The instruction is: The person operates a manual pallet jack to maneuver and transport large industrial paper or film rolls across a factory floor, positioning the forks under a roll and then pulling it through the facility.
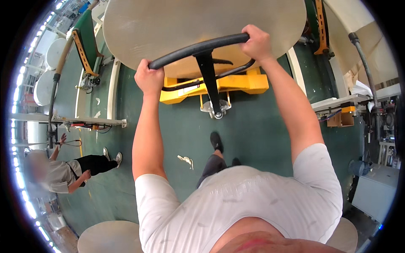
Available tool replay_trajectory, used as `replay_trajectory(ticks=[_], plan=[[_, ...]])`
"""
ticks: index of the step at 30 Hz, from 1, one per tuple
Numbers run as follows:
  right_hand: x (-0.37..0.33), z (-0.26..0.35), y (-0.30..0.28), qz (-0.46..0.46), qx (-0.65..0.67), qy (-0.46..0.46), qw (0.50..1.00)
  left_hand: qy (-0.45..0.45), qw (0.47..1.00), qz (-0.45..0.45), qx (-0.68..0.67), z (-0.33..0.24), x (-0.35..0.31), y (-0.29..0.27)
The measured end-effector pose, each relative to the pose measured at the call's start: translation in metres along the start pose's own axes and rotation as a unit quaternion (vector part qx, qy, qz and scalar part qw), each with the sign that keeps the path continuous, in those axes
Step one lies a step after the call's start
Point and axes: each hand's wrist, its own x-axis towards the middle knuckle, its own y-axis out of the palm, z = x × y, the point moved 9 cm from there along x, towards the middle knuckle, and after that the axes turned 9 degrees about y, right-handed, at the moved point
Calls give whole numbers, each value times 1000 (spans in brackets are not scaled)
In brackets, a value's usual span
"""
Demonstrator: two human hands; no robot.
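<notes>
Both my arms reach forward to the black handle (198,48) of a yellow pallet jack (244,84). My left hand (150,79) is wrapped round the handle's left end. Round its right end, a little farther forward, closes my right hand (257,44). From the handle a black shaft (209,80) runs down to small wheels at the jack's front. Just beyond the handle a large, pale, round-ended roll or disc (202,21) sits over the jack and hides its forks.
At left a person (71,173) stands near a metal frame (84,120). Green-and-orange machine arms (86,46) flank the big roll. A pale scrap (185,160) lies on the green floor (177,130). A grey cabinet (375,189) stands at right; another round pale piece (109,236) is behind me.
</notes>
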Motion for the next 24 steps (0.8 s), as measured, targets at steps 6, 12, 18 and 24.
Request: replay_trajectory(ticks=[6, 12, 18, 24], plan=[[20, -18, 32, 12, -16, 31, 999, 12, 1000, 17, -8, 19, 21, 31], [37, -24, 60, 30, -43, 53, 997, -41, 994, 66, -73, 51, 36, 55], [59, -23, 89, 57, -39, 85, 994, -53, 991, 74, -97, 81, 54, 76], [73, -23, 103, 78, -39, 127, 988, -46, 988, 76, -129, 99, 70, 90]])
